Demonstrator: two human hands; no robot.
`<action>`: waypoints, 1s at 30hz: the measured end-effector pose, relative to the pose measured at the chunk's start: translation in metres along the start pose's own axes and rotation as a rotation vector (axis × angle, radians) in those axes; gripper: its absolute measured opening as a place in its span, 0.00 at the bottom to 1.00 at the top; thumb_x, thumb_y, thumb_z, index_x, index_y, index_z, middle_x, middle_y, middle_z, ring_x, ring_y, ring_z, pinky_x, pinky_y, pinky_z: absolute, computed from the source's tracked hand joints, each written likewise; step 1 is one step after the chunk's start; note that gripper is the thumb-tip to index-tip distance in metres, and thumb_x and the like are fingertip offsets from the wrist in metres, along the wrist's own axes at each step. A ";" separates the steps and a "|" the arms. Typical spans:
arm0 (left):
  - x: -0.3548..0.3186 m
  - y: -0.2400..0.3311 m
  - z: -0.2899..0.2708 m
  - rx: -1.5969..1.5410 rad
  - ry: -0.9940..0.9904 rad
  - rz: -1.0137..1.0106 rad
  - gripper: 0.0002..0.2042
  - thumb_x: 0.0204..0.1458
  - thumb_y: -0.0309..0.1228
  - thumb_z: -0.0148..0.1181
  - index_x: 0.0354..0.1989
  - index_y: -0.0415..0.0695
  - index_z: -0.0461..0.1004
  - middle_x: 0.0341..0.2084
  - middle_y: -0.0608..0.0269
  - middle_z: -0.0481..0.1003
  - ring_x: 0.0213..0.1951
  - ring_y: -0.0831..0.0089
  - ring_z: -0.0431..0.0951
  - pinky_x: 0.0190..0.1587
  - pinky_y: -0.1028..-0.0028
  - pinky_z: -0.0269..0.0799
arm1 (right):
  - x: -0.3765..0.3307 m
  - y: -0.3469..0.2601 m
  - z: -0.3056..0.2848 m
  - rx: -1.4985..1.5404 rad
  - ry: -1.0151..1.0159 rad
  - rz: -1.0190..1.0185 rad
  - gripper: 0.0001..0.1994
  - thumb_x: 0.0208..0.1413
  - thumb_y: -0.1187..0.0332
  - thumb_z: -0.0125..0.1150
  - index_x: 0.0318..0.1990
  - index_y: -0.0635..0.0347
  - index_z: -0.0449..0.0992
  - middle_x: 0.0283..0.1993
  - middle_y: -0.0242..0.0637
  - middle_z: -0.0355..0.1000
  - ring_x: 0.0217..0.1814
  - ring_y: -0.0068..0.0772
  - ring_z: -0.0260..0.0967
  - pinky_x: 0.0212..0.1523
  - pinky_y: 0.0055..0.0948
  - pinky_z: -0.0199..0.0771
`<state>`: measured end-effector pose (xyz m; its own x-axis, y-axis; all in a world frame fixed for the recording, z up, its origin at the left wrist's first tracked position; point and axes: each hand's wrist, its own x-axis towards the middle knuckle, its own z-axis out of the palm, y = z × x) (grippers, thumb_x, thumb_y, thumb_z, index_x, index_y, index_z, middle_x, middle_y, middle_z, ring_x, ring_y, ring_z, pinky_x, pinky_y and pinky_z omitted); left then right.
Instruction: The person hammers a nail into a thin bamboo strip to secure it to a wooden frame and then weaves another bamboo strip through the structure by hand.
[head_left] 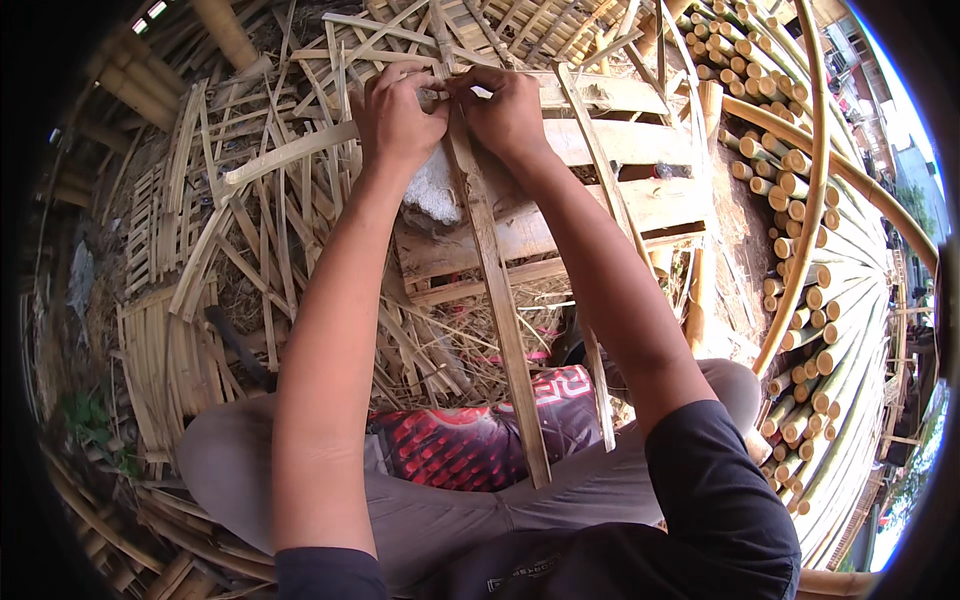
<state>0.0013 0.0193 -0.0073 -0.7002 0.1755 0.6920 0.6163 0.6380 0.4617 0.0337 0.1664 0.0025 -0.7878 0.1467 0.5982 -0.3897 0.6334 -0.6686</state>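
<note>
A: Starting from the left, what could go wrong?

B: A pale strip (pixel 290 155) ends close to the left wrist, so an outward swing could knock it. The left hand (pixel 398 120) has its grip curled nearly to a pinch, fingertips at the edge of the long strip (pixel 490 260). Whether wood or something thinner sits between them cannot be told.

A: And in the middle?

B: The long strip stands over a grey lump (pixel 432 190) and the near edge of a low plank bench (pixel 640 145). It looks narrow for its length, so it might roll or slide if the fingertips pressed unevenly. A rough edge could also leave a splinter, since both hands look bare.

A: What of the right side?

B: The right hand (pixel 500 112) mirrors the other: thumb and finger bowed into a small loop, tips meeting beside the long strip, their exact hold hidden. A second strip (pixel 603 170) slants near the right forearm; an elbow dropped low could push it aside.

A: Which way does the long strip point?

B: Its long axis runs away from the person, leaning a little left towards the far end. The far end passes beyond the fingertips; the near end comes down over the lap, just right of the middle, past a printed cloth (pixel 450 450).
</note>
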 end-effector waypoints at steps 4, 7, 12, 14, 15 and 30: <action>-0.002 -0.001 0.014 -0.034 0.021 -0.150 0.08 0.40 0.33 0.71 0.31 0.50 0.84 0.44 0.66 0.79 0.49 0.62 0.78 0.59 0.55 0.62 | 0.000 0.002 0.000 0.035 -0.012 0.000 0.06 0.46 0.75 0.63 0.32 0.58 0.84 0.33 0.46 0.80 0.36 0.49 0.80 0.43 0.37 0.79; -0.003 0.001 0.018 -0.068 0.031 -0.208 0.08 0.41 0.34 0.72 0.31 0.51 0.83 0.43 0.70 0.80 0.49 0.65 0.77 0.64 0.50 0.55 | 0.001 0.003 -0.002 0.013 -0.002 -0.016 0.07 0.46 0.75 0.63 0.32 0.58 0.84 0.34 0.46 0.80 0.36 0.48 0.80 0.44 0.37 0.79; -0.005 0.005 0.017 -0.072 0.044 -0.217 0.07 0.42 0.34 0.72 0.31 0.52 0.84 0.41 0.69 0.81 0.47 0.66 0.79 0.66 0.51 0.52 | 0.001 0.002 -0.003 0.057 0.029 -0.098 0.07 0.45 0.77 0.63 0.32 0.58 0.84 0.36 0.44 0.79 0.38 0.47 0.78 0.44 0.36 0.78; -0.004 0.003 0.018 -0.097 0.045 -0.224 0.07 0.43 0.34 0.71 0.31 0.52 0.84 0.41 0.68 0.81 0.46 0.66 0.79 0.66 0.52 0.50 | 0.002 0.000 -0.002 0.073 0.036 -0.109 0.07 0.45 0.78 0.63 0.31 0.59 0.84 0.36 0.43 0.79 0.39 0.47 0.78 0.45 0.36 0.78; -0.005 0.002 0.018 -0.076 0.028 -0.235 0.07 0.44 0.35 0.71 0.31 0.51 0.84 0.41 0.68 0.82 0.46 0.66 0.79 0.66 0.52 0.50 | 0.002 -0.001 -0.002 0.082 0.038 -0.100 0.07 0.45 0.78 0.63 0.31 0.59 0.84 0.36 0.43 0.79 0.39 0.47 0.78 0.45 0.36 0.78; -0.006 0.012 0.006 -0.080 -0.051 -0.244 0.06 0.48 0.39 0.70 0.29 0.53 0.84 0.28 0.66 0.83 0.36 0.64 0.79 0.61 0.59 0.53 | 0.015 -0.039 -0.048 0.093 0.109 -0.088 0.23 0.59 0.57 0.63 0.52 0.69 0.74 0.45 0.49 0.78 0.48 0.42 0.79 0.38 0.33 0.85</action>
<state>0.0109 0.0307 -0.0097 -0.8474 0.0625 0.5272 0.4524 0.6048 0.6554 0.0600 0.1805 0.0585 -0.6945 0.1782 0.6971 -0.5012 0.5753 -0.6464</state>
